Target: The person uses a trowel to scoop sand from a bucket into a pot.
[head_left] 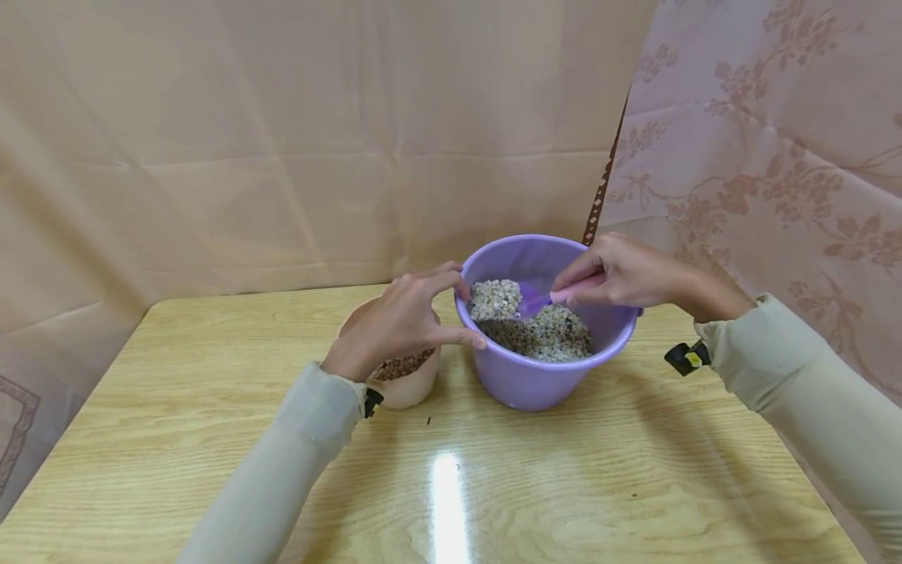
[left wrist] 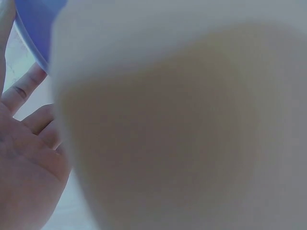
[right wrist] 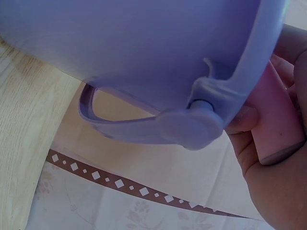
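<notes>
My right hand (head_left: 620,274) grips the pink handle of a small purple scoop (head_left: 534,302). Its blade is heaped with pale gravel (head_left: 496,299) and is over the inside of a lilac bucket (head_left: 532,389). More pale and dark gravel (head_left: 560,335) lies in the bucket. On the bucket's left side my left hand (head_left: 402,313) touches the rim, thumb and fingers spread apart. Below that hand stands a beige pot (head_left: 412,390) with reddish-brown grains (head_left: 402,366) in it. The right wrist view shows the handle (right wrist: 276,115) in my palm, beside the rim.
The bucket's lilac carrying handle (right wrist: 129,132) hangs at its right side. Both containers stand on a wooden table (head_left: 232,392) near its back edge. Behind them hangs a beige curtain (head_left: 317,157), with a flowered cloth (head_left: 775,157) at the right. A dark speck (head_left: 428,421) lies in front of the pot.
</notes>
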The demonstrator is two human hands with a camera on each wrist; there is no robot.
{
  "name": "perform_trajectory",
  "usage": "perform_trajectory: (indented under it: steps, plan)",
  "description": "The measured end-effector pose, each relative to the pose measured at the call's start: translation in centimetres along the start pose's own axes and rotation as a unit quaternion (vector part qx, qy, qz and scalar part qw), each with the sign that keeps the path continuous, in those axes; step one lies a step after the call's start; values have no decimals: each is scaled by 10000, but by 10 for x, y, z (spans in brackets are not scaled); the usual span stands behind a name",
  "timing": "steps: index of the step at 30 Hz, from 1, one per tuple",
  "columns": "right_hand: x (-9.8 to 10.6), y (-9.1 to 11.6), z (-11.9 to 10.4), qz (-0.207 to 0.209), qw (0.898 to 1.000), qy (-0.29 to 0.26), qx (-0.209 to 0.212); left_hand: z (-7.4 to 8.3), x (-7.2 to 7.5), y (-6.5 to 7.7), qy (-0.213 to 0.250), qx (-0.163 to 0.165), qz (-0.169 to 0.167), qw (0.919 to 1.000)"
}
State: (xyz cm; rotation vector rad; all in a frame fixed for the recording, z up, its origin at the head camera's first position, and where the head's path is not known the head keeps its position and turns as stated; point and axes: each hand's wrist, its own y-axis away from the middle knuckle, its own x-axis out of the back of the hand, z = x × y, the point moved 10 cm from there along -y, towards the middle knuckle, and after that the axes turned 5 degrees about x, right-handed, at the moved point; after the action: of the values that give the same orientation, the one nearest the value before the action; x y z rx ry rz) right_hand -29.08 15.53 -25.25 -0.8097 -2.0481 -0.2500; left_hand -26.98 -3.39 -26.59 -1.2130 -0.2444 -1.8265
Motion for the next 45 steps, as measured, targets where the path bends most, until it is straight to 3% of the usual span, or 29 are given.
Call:
perform_trajectory:
  steps: [20,38,45]
  plan:
    - [8,3,-2,209,9995,114,199,-3,0,-1,51,-5,-50,10000]
    - [20,10,-11,317,9993,179,99,-7,-1,2,52,246,-226,9994]
    - [27,12,-15,358,9992,179,44,-6,-1,2,101,181,-253,9995]
